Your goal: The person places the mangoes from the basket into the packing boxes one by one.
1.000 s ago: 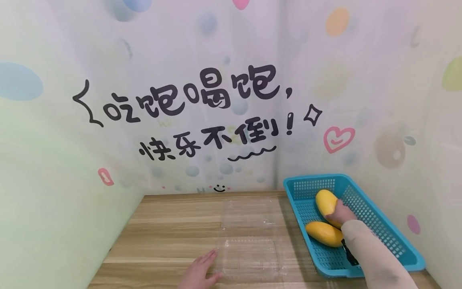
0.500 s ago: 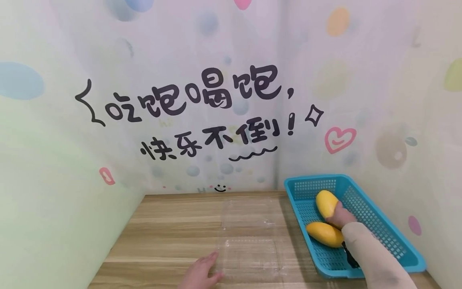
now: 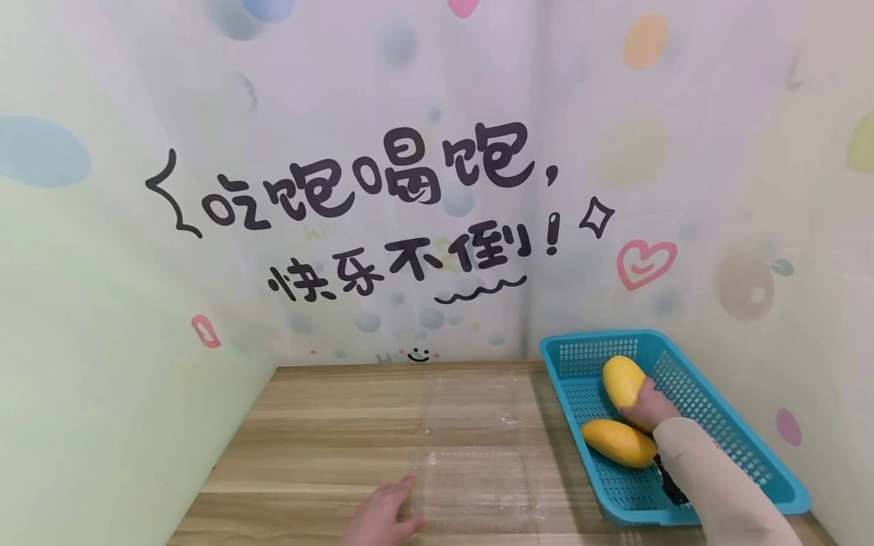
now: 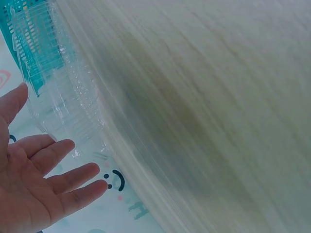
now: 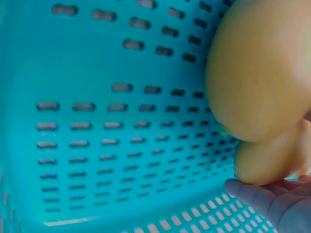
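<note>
My right hand reaches into the turquoise basket and grips the upper yellow mango. A second mango lies just below it in the basket, beside my wrist. In the right wrist view, the thumb lies against the gripped mango, while the other mango looms closer to the camera. My left hand, fingers spread and holding nothing, is at the left edge of a clear plastic clamshell box that lies opened out. Whether its fingers touch the box, I cannot tell.
A wooden tabletop carries everything, with a printed curtain behind and at both sides. The basket's tall perforated walls stand around the mangoes. A black strap or device shows by the right wrist.
The right hand and its mango have shifted very slightly within the basket. The whole head view has drifted a little to the right. My left hand stays by the box.
</note>
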`<state>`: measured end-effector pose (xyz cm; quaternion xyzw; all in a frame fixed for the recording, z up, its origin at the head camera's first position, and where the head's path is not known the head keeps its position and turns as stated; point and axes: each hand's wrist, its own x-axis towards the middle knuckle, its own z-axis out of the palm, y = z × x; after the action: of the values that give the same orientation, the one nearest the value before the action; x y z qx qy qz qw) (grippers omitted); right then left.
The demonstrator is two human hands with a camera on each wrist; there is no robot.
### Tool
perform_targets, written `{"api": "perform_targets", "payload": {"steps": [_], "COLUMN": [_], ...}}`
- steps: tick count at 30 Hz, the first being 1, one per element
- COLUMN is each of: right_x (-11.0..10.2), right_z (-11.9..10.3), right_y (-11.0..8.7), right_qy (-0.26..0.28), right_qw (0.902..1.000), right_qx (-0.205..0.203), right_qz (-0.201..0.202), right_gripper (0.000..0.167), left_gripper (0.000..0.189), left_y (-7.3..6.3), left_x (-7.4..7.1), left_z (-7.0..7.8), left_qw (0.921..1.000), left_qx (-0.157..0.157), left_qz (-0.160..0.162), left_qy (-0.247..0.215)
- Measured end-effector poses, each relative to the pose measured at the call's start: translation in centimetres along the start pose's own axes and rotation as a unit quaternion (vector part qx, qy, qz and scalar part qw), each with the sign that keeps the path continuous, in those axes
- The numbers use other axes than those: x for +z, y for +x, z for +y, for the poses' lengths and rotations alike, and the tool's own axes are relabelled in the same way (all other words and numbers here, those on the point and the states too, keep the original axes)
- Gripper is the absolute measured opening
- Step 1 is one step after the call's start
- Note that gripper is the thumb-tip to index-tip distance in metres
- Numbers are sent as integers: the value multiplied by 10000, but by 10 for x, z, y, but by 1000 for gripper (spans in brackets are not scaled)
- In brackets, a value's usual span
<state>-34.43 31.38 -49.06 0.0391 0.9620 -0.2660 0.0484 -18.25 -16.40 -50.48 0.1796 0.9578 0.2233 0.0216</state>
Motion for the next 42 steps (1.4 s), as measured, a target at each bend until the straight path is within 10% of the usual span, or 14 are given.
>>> {"api": "perform_targets", "payload": {"steps": [24, 42], "right_x": [-65, -29], "right_z": [-76, -181], "right_y": [-40, -80], "right_qy": [253, 452], "right_qw": [9899, 9835], "right_qx": [-1392, -1751], "right_qz": [39, -87], "right_gripper": [90, 88], "left_gripper": [67, 66], "left_y": [1, 3], "left_x": [3, 0], "left_z": [-2, 2], "left_qw": [9999, 9997], "left_qx": [-76, -136], "left_qz": [24, -69], "left_qy": [-102, -190]}}
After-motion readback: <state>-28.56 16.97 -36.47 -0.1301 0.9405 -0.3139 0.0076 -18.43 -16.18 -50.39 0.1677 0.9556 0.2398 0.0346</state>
